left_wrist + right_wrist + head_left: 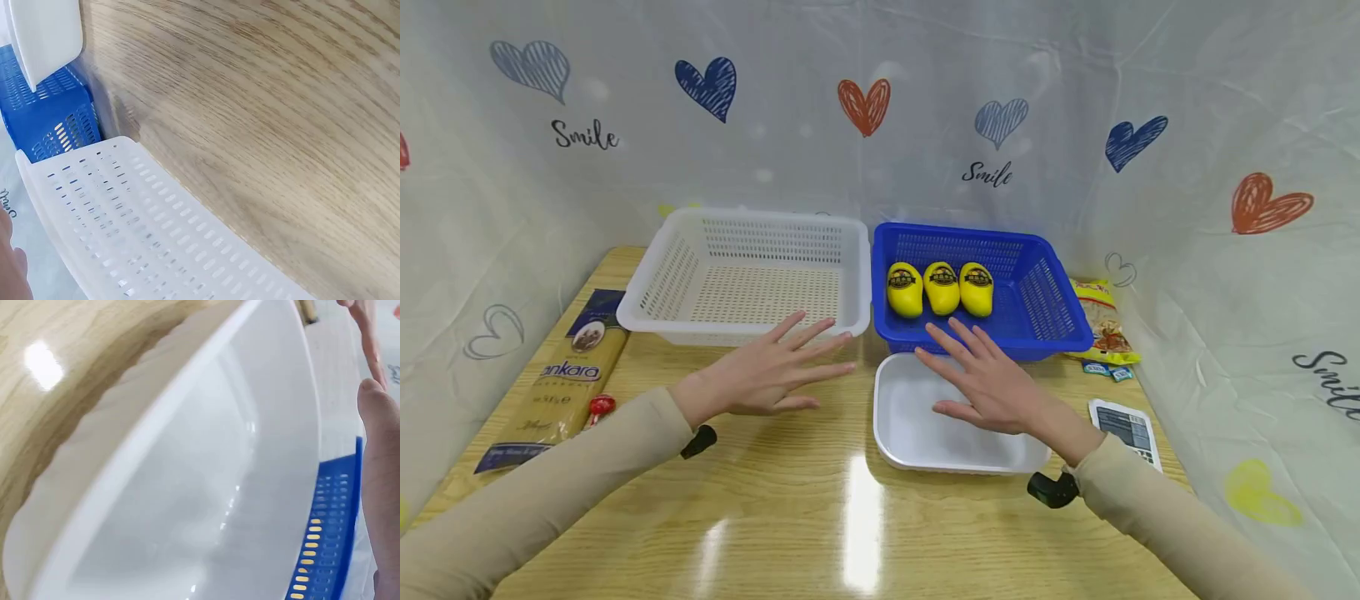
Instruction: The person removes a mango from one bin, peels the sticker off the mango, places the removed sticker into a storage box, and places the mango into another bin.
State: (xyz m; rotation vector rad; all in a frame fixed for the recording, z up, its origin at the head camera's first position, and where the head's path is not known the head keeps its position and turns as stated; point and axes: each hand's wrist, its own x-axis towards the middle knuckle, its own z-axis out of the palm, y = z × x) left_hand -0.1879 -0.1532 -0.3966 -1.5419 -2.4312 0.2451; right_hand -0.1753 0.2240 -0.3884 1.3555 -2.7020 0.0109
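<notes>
Nothing is in hand yet, by my judgement. The white basket [745, 279] stands empty on the table [790, 517]; the blue basket [981, 287] holds three yellow packs [940, 288]; the white tray [925, 425] before it is bare. Left hand [767, 371] hovers flat, fingers spread, near the white basket. Right hand [992, 383] hovers likewise over the tray. Pack labels are unreadable; wrist views show only edges.

Both my arms reach forward, beige sleeves down to the wrists, palms facing down. My left hand [765, 372] is flat, fingers straight and spread, pointing forward-right, holding nothing. My right hand [989, 382] is the same: fingers splayed, pointing forward-left, nothing gripped. A black strap-on unit sits under each wrist.
</notes>
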